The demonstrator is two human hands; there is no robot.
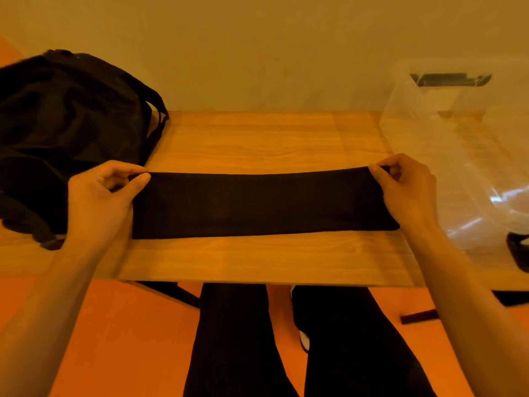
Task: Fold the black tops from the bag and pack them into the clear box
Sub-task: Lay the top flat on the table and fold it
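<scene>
Top [263, 204]: one, black, matte, no print visible, folded to a flat narrow band lying on the surface [257, 138], long axis left to right across the person's front. Left hand [100, 202] at the top's left end, right hand [406, 190] at its right end, the fingers [137, 183] of each pinching a far corner, so the band lies stretched between the two grips. Bag [71, 124] just left of the top, box [458, 156] just right of it; the right hand is judged nearer for packing.
</scene>
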